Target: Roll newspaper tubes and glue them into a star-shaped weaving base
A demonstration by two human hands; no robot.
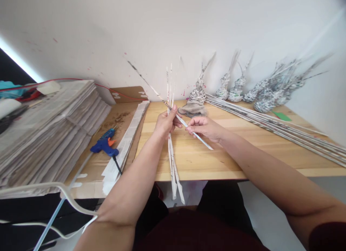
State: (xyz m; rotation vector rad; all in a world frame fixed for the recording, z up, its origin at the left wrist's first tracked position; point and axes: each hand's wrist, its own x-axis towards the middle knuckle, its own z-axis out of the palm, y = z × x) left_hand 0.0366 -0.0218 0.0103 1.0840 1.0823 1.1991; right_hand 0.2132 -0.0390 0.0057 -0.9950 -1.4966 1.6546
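My left hand (167, 122) is closed around several rolled newspaper sticks (173, 164), held upright above the wooden table, their flattened lower ends hanging past its front edge. One more newspaper stick (151, 87) crosses them at a slant, running from upper left to lower right under my left thumb. On the lower right part of that slanted stick, my right hand (202, 128) pinches it between thumb and fingers. Behind my hands a grey cloth or glove (193, 109) lies on the table.
Woven newspaper figures (198, 94) line the wall, with a long bundle of paper sticks (259, 123) at right. To the left are a blue glue gun (105, 144), paper strips (129, 135) and a tall newspaper stack (54, 132). A white cable (67, 195) loops near my left forearm.
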